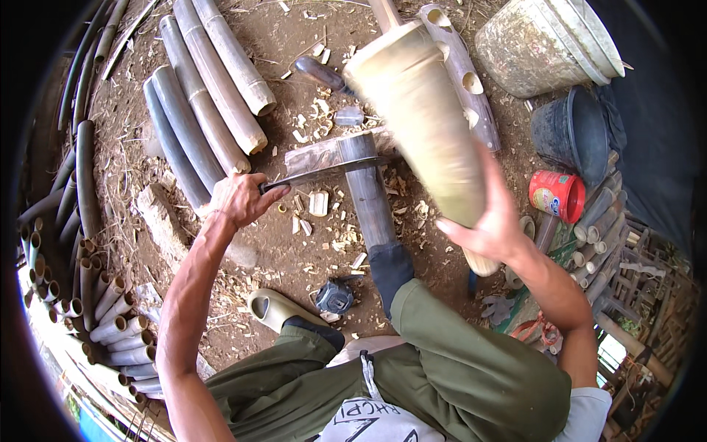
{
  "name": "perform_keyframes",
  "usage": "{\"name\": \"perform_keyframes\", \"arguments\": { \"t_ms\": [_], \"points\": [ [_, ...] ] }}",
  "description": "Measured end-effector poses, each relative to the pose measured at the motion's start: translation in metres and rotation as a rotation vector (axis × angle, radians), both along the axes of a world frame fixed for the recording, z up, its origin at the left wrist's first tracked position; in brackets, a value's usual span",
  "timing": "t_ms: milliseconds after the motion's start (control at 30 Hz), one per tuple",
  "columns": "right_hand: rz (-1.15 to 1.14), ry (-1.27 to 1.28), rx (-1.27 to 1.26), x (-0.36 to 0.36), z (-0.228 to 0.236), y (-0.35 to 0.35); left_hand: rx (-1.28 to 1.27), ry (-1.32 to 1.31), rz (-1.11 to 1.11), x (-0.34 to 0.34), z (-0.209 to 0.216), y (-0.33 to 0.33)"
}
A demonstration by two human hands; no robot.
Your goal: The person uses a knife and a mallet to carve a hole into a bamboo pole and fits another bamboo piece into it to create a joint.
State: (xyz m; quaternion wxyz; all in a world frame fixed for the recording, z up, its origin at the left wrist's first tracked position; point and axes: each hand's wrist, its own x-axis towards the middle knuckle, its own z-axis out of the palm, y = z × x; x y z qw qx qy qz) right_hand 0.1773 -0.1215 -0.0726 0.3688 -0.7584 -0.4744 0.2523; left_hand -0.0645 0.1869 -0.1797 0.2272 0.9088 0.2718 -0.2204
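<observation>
My left hand (239, 200) is closed round the handle of a dark-bladed knife (320, 174). Its blade lies across a dark bamboo tube (370, 208) near the tube's far end, which is propped on a short log (313, 156). My foot in a dark sock (392, 267) touches the near end of that tube. On the right, my right hand (497, 214) grips the narrow end of a thick, tapered wooden mallet (416, 103), raised and smeared by motion. Whether the stick at its far top belongs to the mallet, I cannot tell.
Bamboo poles (213, 81) lie at the far left; more tubes (121, 331) are stacked left. A holed bamboo length (464, 74), a pale bucket (549, 48), a black bucket (571, 132) and a red can (557, 195) stand right. A tape measure (335, 296) sits near my feet.
</observation>
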Motion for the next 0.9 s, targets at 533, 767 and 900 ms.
{"name": "perform_keyframes", "arguments": {
  "t_ms": [533, 767, 900],
  "points": [
    [0.192, -0.343, -0.527, 0.028, -0.009, 0.019, -0.015, 0.043, -0.061, 0.012, -0.008, 0.009],
    [-0.204, -0.172, 0.612, 0.049, 0.044, 0.052, -0.041, 0.110, -0.080, 0.000, -0.012, 0.009],
    [0.141, -0.399, -0.652, 0.009, -0.027, 0.001, -0.081, 0.220, -0.031, 0.016, -0.004, 0.006]
  ]
}}
